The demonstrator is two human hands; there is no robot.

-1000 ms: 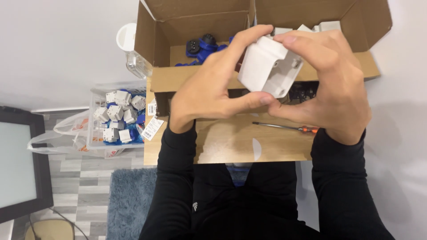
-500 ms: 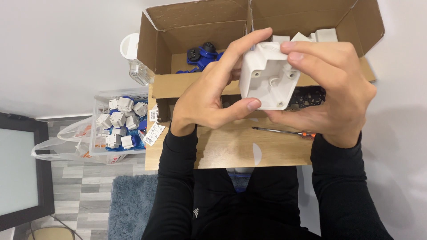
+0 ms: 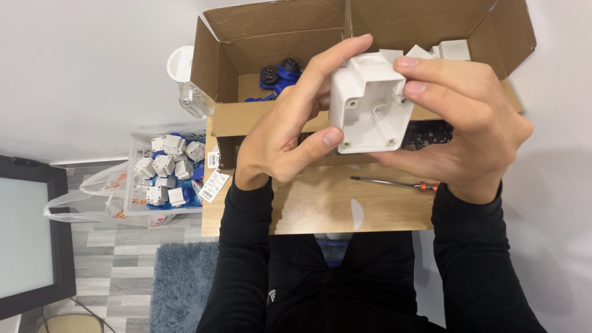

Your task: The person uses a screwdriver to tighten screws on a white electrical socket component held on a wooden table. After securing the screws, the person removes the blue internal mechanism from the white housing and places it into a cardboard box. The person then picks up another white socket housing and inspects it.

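Between both hands' fingers (image 3: 425, 68), the white box (image 3: 370, 111) sits gripped.

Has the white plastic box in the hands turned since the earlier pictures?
Yes. The white box turned its open side from facing right to facing the camera, while the screwdriver stayed below it.

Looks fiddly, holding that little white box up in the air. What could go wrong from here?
Held only by fingertips of the left hand and right hand, the white box might slip and fall into the open cardboard box. The screwdriver lies loose on the wooden board; a sleeve could knock it off.
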